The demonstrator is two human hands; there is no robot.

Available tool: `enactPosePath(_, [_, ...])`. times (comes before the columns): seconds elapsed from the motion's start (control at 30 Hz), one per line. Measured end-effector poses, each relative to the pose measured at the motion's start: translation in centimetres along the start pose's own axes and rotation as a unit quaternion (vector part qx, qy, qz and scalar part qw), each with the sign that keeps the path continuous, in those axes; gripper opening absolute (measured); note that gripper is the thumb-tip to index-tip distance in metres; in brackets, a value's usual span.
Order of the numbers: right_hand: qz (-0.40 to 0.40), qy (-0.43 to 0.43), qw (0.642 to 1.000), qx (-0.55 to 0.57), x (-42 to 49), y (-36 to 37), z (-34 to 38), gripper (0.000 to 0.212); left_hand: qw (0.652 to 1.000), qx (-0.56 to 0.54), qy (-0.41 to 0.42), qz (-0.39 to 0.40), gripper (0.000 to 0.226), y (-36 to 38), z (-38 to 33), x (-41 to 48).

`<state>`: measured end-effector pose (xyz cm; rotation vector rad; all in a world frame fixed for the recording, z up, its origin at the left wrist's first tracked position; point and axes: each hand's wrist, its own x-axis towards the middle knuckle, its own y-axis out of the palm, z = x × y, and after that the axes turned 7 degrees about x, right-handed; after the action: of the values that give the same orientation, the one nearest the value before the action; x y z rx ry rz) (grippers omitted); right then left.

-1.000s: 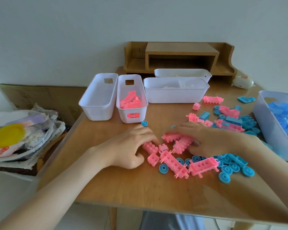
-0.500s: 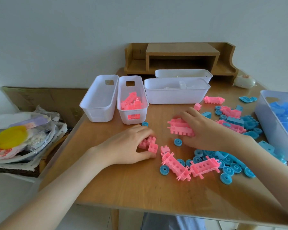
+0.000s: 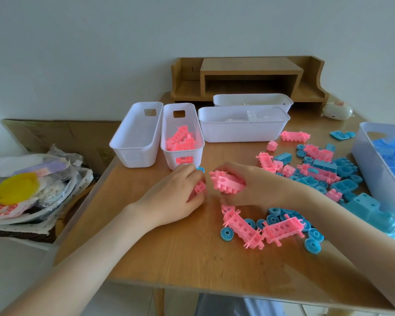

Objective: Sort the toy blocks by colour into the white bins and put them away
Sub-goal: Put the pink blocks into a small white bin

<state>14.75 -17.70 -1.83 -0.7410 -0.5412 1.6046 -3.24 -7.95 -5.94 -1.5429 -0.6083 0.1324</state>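
My left hand [image 3: 176, 197] grips small pink blocks [image 3: 200, 187] just in front of the narrow white bin [image 3: 182, 153] that holds several pink blocks. My right hand [image 3: 258, 187] holds a bundle of long pink blocks [image 3: 226, 181] above the table, close beside my left hand. Two long pink blocks [image 3: 244, 230] lie on the wooden table [image 3: 169, 254] among blue wheels [image 3: 226, 234]. More pink and blue blocks [image 3: 317, 172] are scattered at the right. A large bin [image 3: 372, 172] at the far right holds blue blocks.
An empty white bin [image 3: 136, 142] stands left of the pink one. Two long white bins [image 3: 242, 131] sit behind, in front of a wooden shelf [image 3: 246, 76]. A white gadget [image 3: 336, 111] lies back right. A cluttered box [image 3: 27, 192] stands left of the table.
My right hand has carried its pink blocks left, towards the pink bin. My left hand has lifted its small pink blocks and moved forward towards the same bin.
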Motion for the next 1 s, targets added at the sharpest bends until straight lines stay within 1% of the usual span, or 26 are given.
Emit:
enactPosePath(0.07, [0.005, -0.002, 1.0, -0.011, 0.3, -0.1, 0.1, 0.056, 0.999, 0.013, -0.006, -0.033, 0.024, 0.0, 0.2, 0.1])
enactPosePath(0.17, [0.002, -0.004, 0.999, -0.043, 0.8, -0.2, 0.3, 0.059, 0.997, 0.01, -0.014, -0.081, 0.031, -0.4, 0.2, 0.1])
enactPosePath(0.23, [-0.019, -0.005, 0.998, -0.051, 1.1, -0.2, 0.3, 0.058, 0.994, -0.001, -0.027, -0.106, 0.034, -0.6, 0.4, 0.0])
enactPosePath(0.27, [-0.034, -0.004, 0.999, -0.038, 1.1, -0.3, 0.3, 0.056, 0.992, -0.003, -0.036, -0.121, 0.036, -0.7, 0.5, 0.0])
enactPosePath(0.33, [-0.072, -0.005, 0.997, 0.021, 1.2, -0.6, 0.6, 0.052, 0.986, 0.007, -0.055, -0.158, 0.036, -1.0, 0.8, 0.1])
enactPosePath(0.37, [-0.095, -0.012, 0.994, 0.058, 1.4, -0.7, 1.0, 0.051, 0.981, 0.019, -0.066, -0.181, 0.032, -1.2, 1.0, 0.3])
enactPosePath(0.43, [-0.147, -0.044, 0.983, 0.102, 1.9, -1.0, 1.9, 0.05, 0.971, 0.041, -0.09, -0.219, 0.023, -1.9, 1.5, 1.0])
enactPosePath(0.47, [-0.174, -0.056, 0.976, 0.121, 2.3, -1.2, 2.4, 0.047, 0.968, 0.045, -0.106, -0.224, 0.023, -2.3, 1.7, 1.7])
enactPosePath(0.5, [-0.198, -0.061, 0.964, 0.165, 2.9, -1.5, 2.9, 0.044, 0.966, 0.041, -0.125, -0.221, 0.026, -2.9, 1.9, 2.4])
enactPosePath(0.53, [-0.21, -0.055, 0.948, 0.234, 3.6, -1.8, 3.4, 0.041, 0.965, 0.034, -0.146, -0.214, 0.028, -3.4, 2.2, 3.2])
enactPosePath(0.6, [-0.209, -0.034, 0.901, 0.378, 5.2, -2.6, 4.2, 0.035, 0.965, 0.012, -0.184, -0.184, 0.028, -4.1, 2.9, 4.8])
enactPosePath(0.63, [-0.211, -0.022, 0.891, 0.402, 6.1, -2.9, 4.5, 0.034, 0.966, -0.001, -0.2, -0.161, 0.026, -4.3, 3.3, 5.4])
enactPosePath(0.7, [-0.206, 0.003, 0.889, 0.41, 7.7, -3.2, 4.9, 0.037, 0.97, -0.01, -0.219, -0.108, 0.026, -4.3, 3.9, 6.4])
enactPosePath(0.77, [-0.189, 0.02, 0.888, 0.419, 8.8, -3.2, 5.3, 0.044, 0.972, -0.016, -0.224, -0.061, 0.036, -4.4, 4.2, 7.1])
enactPosePath(0.8, [-0.181, 0.027, 0.89, 0.417, 9.2, -3.1, 5.3, 0.049, 0.973, -0.011, -0.226, -0.052, 0.04, -4.5, 4.2, 7.3])
enactPosePath(0.9, [-0.176, 0.051, 0.916, 0.356, 10.1, -3.0, 5.3, 0.062, 0.962, 0.066, -0.252, -0.08, 0.04, -4.5, 4.3, 7.2])
enactPosePath(1.0, [-0.193, 0.037, 0.958, 0.21, 10.1, -2.6, 5.0, 0.057, 0.935, 0.118, -0.319, -0.101, 0.036, -4.1, 4.4, 6.7])
